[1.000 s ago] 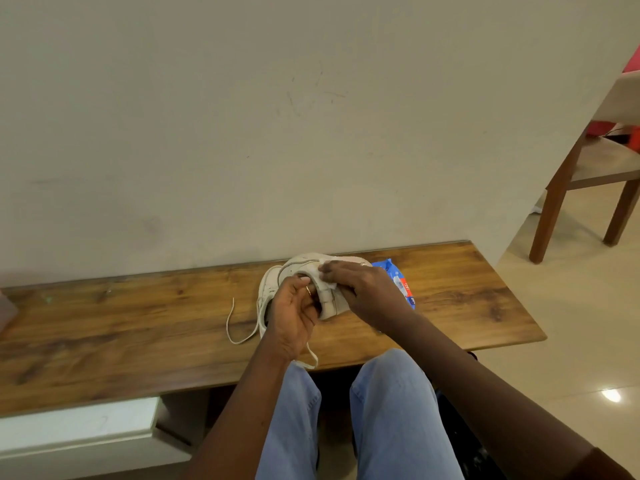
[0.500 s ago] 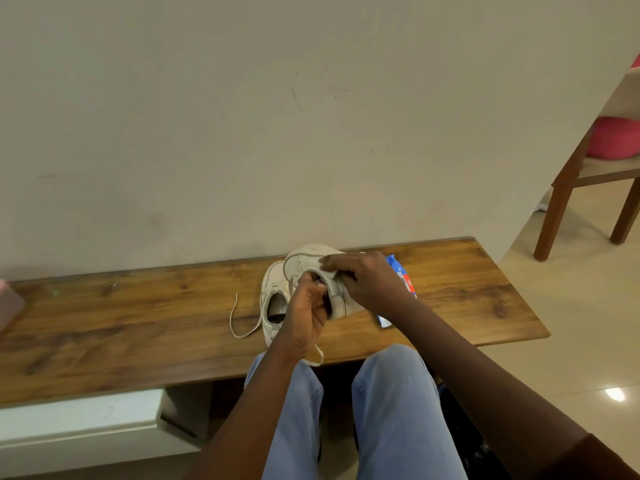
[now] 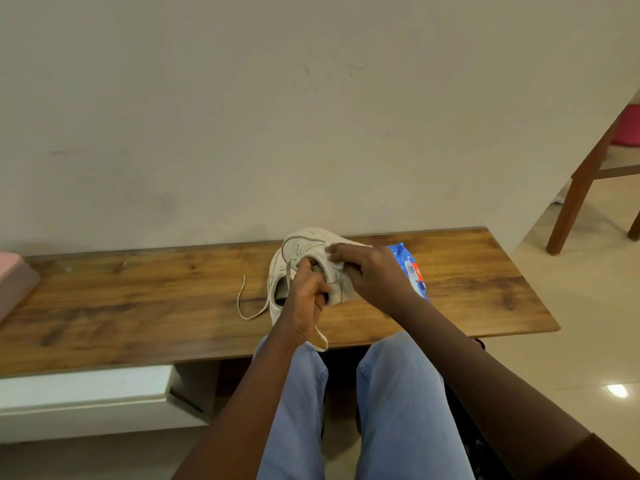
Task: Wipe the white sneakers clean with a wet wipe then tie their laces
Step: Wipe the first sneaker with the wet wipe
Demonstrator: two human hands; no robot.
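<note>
Left hand (image 3: 308, 299): curled round the heel collar of the raised sneaker (image 3: 308, 242).
Right hand (image 3: 372, 273): grips the wet wipe (image 3: 338, 264) against that shoe's side.
Progress: wiping under way, I'd judge.
Remaining: other sneaker (image 3: 277, 289), just beside the left hand; laces (image 3: 242, 306) untied.

We are reading clock from shoes at table centre.
- Centre: left hand (image 3: 308, 299) gripping held sneaker (image 3: 308, 244), right hand (image 3: 374, 275) holding wet wipe (image 3: 337, 263) against it, second sneaker (image 3: 277, 275) lying just beside; all this is blocking the middle.
- 9 o'clock: long bare stretch of wooden table (image 3: 138, 299) is running to pink box (image 3: 14, 282) at far edge.
- 8 o'clock: lace (image 3: 242, 303) is looping across wood.
- 12 o'clock: wall (image 3: 311, 116) is closing off back edge.
- 3 o'clock: wipes pack (image 3: 412, 268) is lying just beside right hand, with bare wood beyond.
- 2 o'clock: chair (image 3: 571, 209) is standing well apart on floor.
</note>
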